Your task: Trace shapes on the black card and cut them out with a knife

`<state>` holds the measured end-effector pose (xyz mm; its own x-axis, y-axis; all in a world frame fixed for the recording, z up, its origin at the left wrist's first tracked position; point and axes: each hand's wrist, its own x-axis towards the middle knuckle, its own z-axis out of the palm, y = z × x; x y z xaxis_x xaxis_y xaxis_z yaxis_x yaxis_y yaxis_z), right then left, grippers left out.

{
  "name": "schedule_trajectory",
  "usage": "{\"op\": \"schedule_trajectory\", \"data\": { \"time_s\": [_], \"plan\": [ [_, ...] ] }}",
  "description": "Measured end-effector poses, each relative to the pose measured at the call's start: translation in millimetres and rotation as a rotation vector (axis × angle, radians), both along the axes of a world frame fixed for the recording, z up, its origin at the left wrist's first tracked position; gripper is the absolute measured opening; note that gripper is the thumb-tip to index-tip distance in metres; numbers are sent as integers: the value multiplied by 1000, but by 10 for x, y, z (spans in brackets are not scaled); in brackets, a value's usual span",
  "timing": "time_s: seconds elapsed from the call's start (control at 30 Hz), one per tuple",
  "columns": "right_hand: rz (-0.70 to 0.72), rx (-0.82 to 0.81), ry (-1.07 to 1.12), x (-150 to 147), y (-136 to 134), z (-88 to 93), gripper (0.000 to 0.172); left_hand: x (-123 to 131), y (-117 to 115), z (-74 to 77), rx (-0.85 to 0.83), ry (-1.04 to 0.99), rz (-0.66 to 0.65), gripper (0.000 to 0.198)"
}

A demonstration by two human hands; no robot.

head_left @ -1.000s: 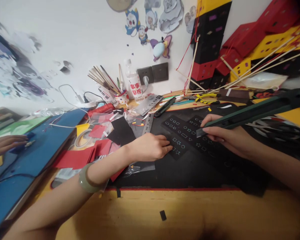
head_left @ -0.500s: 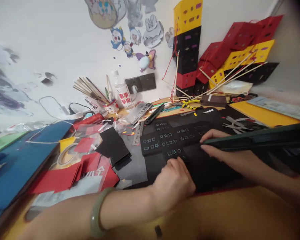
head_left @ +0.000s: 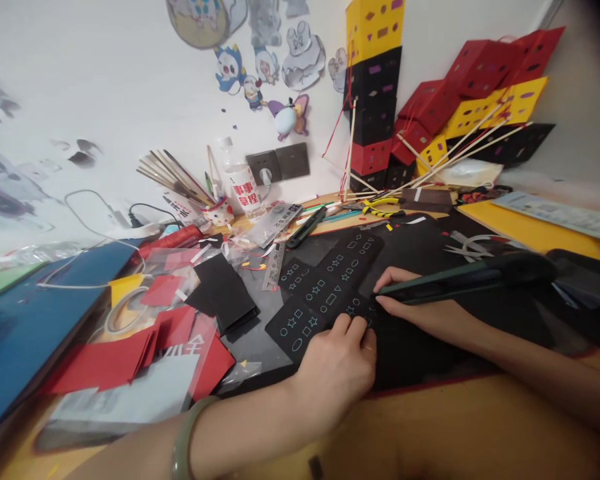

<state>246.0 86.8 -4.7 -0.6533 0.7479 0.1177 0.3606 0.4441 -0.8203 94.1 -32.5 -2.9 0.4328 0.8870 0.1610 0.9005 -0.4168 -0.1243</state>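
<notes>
A black card sheet (head_left: 325, 283) printed with pale blue stars, circles and rectangles lies slanted on a black cutting mat (head_left: 430, 347). My left hand (head_left: 343, 367) rests on the sheet's near edge, fingers bent and pressing it down; a pale green bangle (head_left: 183, 440) circles that wrist. My right hand (head_left: 420, 310) is closed around a long dark green utility knife (head_left: 460, 283), whose tip sits on the sheet just right of my left fingers.
Folded black card (head_left: 227, 293) and red paper pieces (head_left: 130, 350) lie at the left beside a blue board (head_left: 40, 313). A metal ruler (head_left: 276, 257), another cutter (head_left: 307, 228), a bottle (head_left: 240, 183) and a cup of sticks (head_left: 217, 210) stand behind. Stacked red, yellow and black boxes (head_left: 430, 113) line the wall.
The printed sheet has been turned and pulled nearer to me. My left hand shifted from its left edge to its near edge, and the knife hand followed down and left.
</notes>
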Motion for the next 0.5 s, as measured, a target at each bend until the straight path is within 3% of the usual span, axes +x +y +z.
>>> {"op": "schedule_trajectory", "data": {
  "time_s": [0.27, 0.5],
  "plan": [
    [39, 3, -3, 5, 20, -35, 3, -96, 28, 26, -20, 43, -72, 23],
    [40, 34, -36, -3, 0, -33, 3, -127, 59, -52, 44, 25, -83, 22]
  ]
}}
